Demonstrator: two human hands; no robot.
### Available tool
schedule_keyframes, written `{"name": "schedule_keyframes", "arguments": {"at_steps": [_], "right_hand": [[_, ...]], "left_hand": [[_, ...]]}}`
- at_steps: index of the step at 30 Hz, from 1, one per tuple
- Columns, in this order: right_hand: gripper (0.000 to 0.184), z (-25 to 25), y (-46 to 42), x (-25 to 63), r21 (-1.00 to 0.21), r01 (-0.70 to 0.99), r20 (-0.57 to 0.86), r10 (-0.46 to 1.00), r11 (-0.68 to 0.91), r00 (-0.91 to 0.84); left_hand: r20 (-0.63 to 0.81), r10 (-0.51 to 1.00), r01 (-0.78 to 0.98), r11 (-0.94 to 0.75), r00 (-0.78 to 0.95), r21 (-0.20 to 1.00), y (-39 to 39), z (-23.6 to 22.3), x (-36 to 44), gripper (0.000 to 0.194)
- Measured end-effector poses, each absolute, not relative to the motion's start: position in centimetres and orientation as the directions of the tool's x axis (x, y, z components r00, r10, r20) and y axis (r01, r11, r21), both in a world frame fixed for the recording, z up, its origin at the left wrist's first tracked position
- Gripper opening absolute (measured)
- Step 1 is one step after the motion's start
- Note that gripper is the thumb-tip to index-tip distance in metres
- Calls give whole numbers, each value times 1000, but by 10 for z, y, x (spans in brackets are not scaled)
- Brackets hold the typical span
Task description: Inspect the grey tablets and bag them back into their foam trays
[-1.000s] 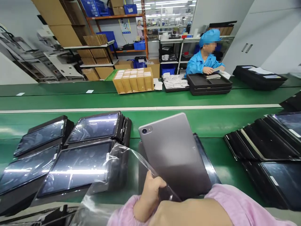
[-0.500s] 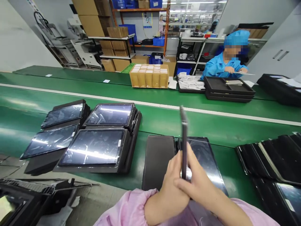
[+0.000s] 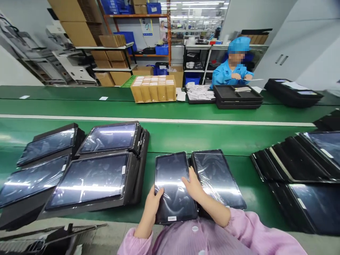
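A tablet (image 3: 174, 173) in clear film faces screen-up at the near edge of the green belt, with a small white label at its lower end. My left hand (image 3: 152, 203) grips its left edge, the thumb on the screen. On the opposite edge is my right hand (image 3: 194, 186), its thumb over the glass and its other fingers along the side. Just right of it lies a second film-wrapped tablet (image 3: 216, 173), partly behind my right forearm.
Stacked tablets in black trays (image 3: 90, 182) stand at left. More tablets and dark panels (image 3: 294, 159) lean in rows at right. Across the green belt (image 3: 170, 136) are a carton of white pieces (image 3: 154, 90), black trays (image 3: 237, 99) and a co-worker in blue (image 3: 225, 72).
The tablet has gone from standing on edge between my hands to lying flat, screen up, over the spot where a dark panel showed. My hands have moved apart to its two sides. The view has shifted.
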State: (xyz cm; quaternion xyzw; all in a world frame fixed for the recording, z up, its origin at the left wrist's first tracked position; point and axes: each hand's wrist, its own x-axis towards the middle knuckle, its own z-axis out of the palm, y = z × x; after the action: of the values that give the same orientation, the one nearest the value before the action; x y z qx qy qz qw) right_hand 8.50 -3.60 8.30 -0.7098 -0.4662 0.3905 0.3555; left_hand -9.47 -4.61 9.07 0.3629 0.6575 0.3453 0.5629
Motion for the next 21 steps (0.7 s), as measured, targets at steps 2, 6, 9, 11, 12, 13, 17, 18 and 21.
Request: {"name": "schedule_keyframes", "arguments": {"at_steps": [2, 6, 9, 11, 12, 13, 17, 18, 21], "right_hand": [[63, 79, -37, 79, -866, 363, -254, 928, -344, 274], [66, 97, -40, 80, -906, 299, -231, 941, -301, 248], [65, 131, -45, 106, -951, 256, -108, 962, -173, 252], [63, 151, -49, 137, -950, 287, -32, 953, -123, 301], [60, 158, -51, 157, -944, 310, -9, 945, -117, 328], [58, 161, -54, 177, -935, 328, -11, 937, -133, 349], [55, 138, -64, 244, -883, 331, -152, 871, -332, 468], [57, 128, -66, 254, -870, 332, -166, 850, -364, 499], [60, 102, -66, 263, -890, 205, -273, 836, -408, 476]], "left_hand": [[-461, 881, 35, 466, -105, 884, -52, 89, -98, 67], [-431, 897, -133, 417, -103, 899, -68, 112, -93, 66], [-391, 918, -246, 363, -73, 899, -76, 139, -73, 64], [-342, 939, -232, 325, -38, 917, -75, 151, -50, 59], [-319, 948, -195, 311, -11, 930, -73, 154, -37, 54], [-301, 953, -143, 302, 27, 943, -70, 154, -22, 48], [-306, 941, 129, 288, 146, 949, -53, 135, 34, 42], [-316, 941, 190, 290, 124, 938, -50, 128, 45, 48], [-332, 943, 258, 315, 25, 913, -42, 109, 67, 70]]}}
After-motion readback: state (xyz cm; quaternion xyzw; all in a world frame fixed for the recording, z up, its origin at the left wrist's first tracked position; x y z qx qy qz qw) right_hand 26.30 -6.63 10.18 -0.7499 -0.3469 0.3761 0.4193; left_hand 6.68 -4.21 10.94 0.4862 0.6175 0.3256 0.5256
